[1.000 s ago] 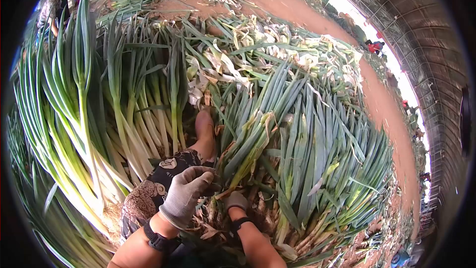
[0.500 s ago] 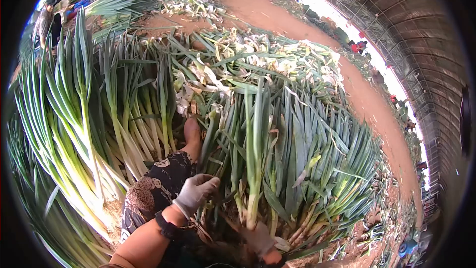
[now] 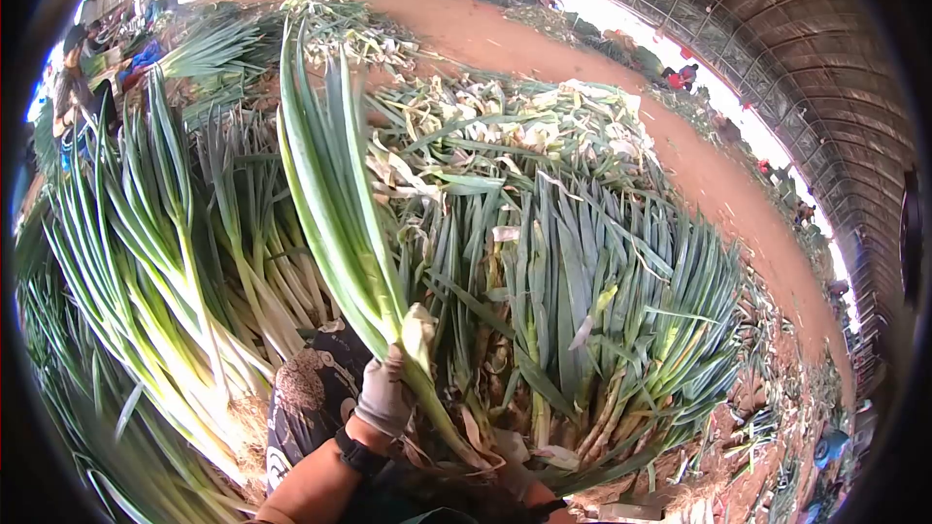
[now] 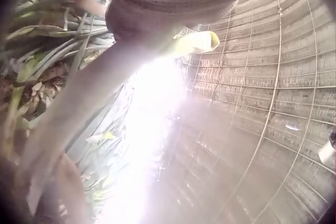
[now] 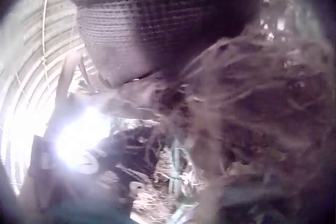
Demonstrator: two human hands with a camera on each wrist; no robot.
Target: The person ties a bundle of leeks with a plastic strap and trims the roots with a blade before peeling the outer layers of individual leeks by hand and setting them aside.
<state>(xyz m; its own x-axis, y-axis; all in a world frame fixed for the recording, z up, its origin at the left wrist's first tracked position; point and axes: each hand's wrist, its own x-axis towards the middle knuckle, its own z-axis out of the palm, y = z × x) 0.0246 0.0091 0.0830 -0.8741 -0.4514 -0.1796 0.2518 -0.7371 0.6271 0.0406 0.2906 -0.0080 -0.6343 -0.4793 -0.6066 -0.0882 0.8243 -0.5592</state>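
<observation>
A long green onion [image 3: 354, 267] slants up and to the left in the head view, its leaves fanned at the top. My gloved left hand [image 3: 383, 396] grips its stalk midway, with a pale peeled-back leaf just above the fingers. The left wrist view has the glove [image 4: 173, 1] wrapped over the stalk [image 4: 79, 103]. Low in front of me, my gloved right hand [image 3: 513, 456] holds the root end, partly hidden and blurred. In the right wrist view its glove [image 5: 163, 24] curls over the stalk beside shaggy roots [image 5: 247, 98].
Cleaned green onions [image 3: 194, 301] with white stalks lean on my left. A row of untrimmed green onions [image 3: 582, 272] stands on the right. Beyond lies a heap of stripped leaves [image 3: 544, 116] beside a dirt path [image 3: 738, 194]. A person [image 3: 73, 87] is at the far left.
The right hand has lifted a green onion out of the right-hand row, and its top has swung left. The left hand, holding no onion stalk before, now grips this one. The head view has tilted up.
</observation>
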